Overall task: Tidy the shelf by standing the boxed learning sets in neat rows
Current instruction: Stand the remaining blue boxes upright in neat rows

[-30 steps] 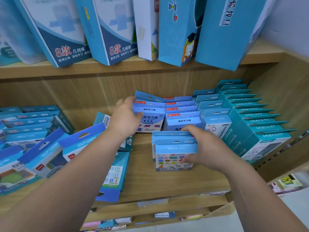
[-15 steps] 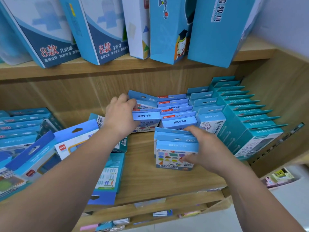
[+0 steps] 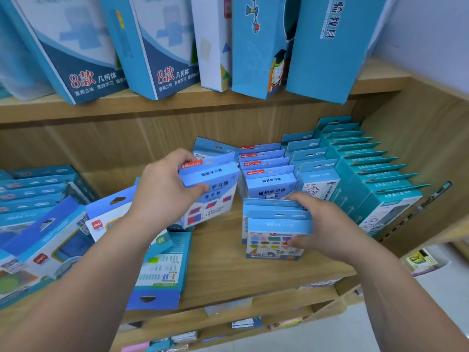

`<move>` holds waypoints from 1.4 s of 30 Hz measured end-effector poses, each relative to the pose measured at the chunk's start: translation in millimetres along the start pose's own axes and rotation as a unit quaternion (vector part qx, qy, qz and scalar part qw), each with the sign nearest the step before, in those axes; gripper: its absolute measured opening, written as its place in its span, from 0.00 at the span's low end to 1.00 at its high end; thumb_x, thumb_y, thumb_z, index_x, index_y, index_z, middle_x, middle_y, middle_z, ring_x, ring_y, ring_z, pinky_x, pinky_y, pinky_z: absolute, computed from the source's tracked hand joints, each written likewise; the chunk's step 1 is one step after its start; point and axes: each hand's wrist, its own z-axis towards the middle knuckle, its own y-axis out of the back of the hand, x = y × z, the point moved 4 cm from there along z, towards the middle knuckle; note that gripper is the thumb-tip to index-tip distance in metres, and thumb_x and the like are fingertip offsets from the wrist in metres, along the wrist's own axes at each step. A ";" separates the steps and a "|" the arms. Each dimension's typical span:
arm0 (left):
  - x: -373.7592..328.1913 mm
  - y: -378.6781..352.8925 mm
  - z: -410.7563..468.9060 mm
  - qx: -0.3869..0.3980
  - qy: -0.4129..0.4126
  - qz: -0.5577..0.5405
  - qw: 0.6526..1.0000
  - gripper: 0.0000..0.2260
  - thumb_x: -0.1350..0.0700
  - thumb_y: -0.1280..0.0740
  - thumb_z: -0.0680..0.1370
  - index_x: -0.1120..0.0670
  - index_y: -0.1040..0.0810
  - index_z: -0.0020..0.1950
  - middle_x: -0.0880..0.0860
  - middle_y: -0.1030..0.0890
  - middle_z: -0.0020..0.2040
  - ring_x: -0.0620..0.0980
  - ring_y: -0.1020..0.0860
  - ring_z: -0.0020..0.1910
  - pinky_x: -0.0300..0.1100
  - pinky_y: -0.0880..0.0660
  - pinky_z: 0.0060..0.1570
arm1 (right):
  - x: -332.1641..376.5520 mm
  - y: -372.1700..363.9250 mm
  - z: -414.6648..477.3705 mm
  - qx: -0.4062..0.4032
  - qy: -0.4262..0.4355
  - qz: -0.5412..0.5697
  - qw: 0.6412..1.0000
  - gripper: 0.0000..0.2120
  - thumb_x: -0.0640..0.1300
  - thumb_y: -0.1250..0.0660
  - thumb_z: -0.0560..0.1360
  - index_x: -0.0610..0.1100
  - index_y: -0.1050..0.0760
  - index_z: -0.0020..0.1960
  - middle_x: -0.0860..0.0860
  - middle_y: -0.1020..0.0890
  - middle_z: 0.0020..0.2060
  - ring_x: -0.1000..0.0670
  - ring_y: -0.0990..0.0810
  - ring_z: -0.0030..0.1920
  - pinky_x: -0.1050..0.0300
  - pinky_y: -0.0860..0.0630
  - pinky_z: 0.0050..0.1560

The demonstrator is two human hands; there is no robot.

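Now left hand (image 3: 165, 191) grips tilted box (image 3: 218, 199); right hand (image 3: 330, 224) clasps front boxes (image 3: 274, 240).

Glossy cardboard boxes (image 3: 275, 240), wood-grain shelf (image 3: 223, 270)

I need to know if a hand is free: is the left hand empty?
No, the left hand grips the top of a tilted blue boxed set with red and blue shapes on its front.
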 end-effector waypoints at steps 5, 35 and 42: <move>9.5 -30.6 -13.6 0.111 0.035 -0.094 0.989 0.17 0.57 0.19 0.67 0.44 0.23 0.48 0.45 0.16 0.44 0.45 0.18 0.43 0.48 0.19 0.45 | -12.7 15.5 -19.3 -0.002 -0.033 -0.023 0.999 0.35 0.44 0.17 0.63 0.64 0.32 0.60 0.63 0.21 0.53 0.63 0.22 0.51 0.71 0.27 0.41; -22.8 -128.4 8.8 0.046 0.018 -0.143 0.989 0.23 0.52 0.18 0.65 0.48 0.31 0.49 0.46 0.26 0.50 0.41 0.21 0.45 0.35 0.25 0.41 | -31.7 16.6 -48.4 -0.040 -0.067 -0.050 0.996 0.38 0.49 0.18 0.65 0.66 0.38 0.65 0.60 0.23 0.61 0.58 0.24 0.57 0.59 0.22 0.56; 36.4 -52.4 44.2 -0.114 0.048 -0.073 0.990 0.17 0.54 0.25 0.73 0.50 0.26 0.59 0.52 0.25 0.57 0.54 0.21 0.47 0.45 0.24 0.51 | -3.1 2.2 -28.9 -0.025 -0.015 -0.041 0.999 0.36 0.49 0.19 0.65 0.62 0.34 0.66 0.60 0.23 0.58 0.57 0.24 0.56 0.62 0.26 0.55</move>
